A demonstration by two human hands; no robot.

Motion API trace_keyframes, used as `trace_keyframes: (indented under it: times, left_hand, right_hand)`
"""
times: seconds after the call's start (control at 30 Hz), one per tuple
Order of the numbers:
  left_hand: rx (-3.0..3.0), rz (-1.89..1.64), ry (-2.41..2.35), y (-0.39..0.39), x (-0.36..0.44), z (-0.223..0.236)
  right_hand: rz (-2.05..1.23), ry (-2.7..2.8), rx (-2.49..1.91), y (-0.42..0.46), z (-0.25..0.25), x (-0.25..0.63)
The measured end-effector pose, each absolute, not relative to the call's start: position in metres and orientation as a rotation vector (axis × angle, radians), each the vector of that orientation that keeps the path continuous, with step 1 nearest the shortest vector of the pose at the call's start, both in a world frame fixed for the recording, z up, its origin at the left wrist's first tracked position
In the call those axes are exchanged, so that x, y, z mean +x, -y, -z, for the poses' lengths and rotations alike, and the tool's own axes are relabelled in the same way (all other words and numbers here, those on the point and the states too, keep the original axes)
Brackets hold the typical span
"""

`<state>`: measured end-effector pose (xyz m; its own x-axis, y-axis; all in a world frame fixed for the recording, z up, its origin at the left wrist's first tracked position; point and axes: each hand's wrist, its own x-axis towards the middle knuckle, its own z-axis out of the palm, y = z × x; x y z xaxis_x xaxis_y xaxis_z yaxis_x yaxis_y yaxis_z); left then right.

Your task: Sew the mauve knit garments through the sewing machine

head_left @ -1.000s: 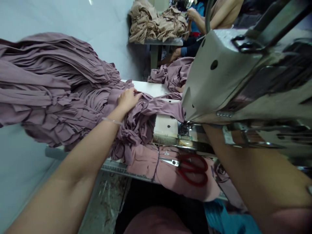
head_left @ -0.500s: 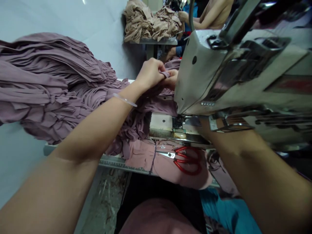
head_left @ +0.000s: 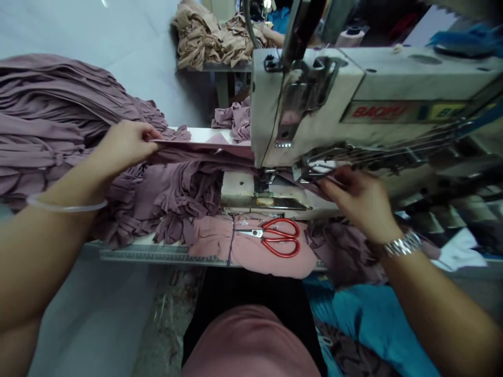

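Observation:
A length of mauve fabric (head_left: pixel 200 150) is pulled taut behind and under the head of a white sewing machine (head_left: pixel 306 110). Its left end is pinched by my left hand (head_left: pixel 129 142), thumb and fingers closed on the edge. On the other side of the presser foot (head_left: pixel 268 177), my right hand (head_left: pixel 359 201) has its fingertips closed on the fabric's right part, close to the metal thread guides. Those fingertips are partly in shadow. Below the machine bed, red-handled scissors (head_left: pixel 281 238) lie on a pink padded cloth (head_left: pixel 251 256).
Stacked mauve pieces (head_left: pixel 58 104) fill the left side. More crumpled mauve fabric (head_left: pixel 184 191) lies left of the needle area. Across the gap, tan garments (head_left: pixel 212 36) are heaped on another table, a co-worker's arm (head_left: pixel 275 37) beside them. Blue cloth (head_left: pixel 365 319) hangs below right.
My hands were together behind the machine head and are now apart. My left hand moved left with the fabric edge; my right hand came round to the right of the needle. The view turned slightly right.

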<state>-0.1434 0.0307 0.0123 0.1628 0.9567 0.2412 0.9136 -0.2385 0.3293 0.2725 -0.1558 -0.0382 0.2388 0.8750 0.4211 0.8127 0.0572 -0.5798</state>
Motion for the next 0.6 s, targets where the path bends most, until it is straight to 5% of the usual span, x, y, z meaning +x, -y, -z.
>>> trace_keyframes:
  times: [0.23, 0.4, 0.5, 0.6]
  left_hand:
    - [2.178, -0.554, -1.729, 0.011, -0.144, 0.005]
    - [2.166, -0.726, -1.724, 0.026, -0.141, -0.007]
    - [2.144, -0.805, -1.464, 0.047, -0.105, -0.013]
    - [2.462, -0.508, -0.739, 0.069, -0.054, 0.008]
  right_hand:
    - [-0.552, 1.038, -1.392, 0.214, 0.060, 0.297]
    - [-0.381, 0.776, -1.161, 0.198, 0.068, 0.266]
    - [-0.175, 1.202, -1.215, 0.185, 0.066, 0.230]
    - [0.106, 2.193, -1.204, 0.173, 0.064, 0.208]
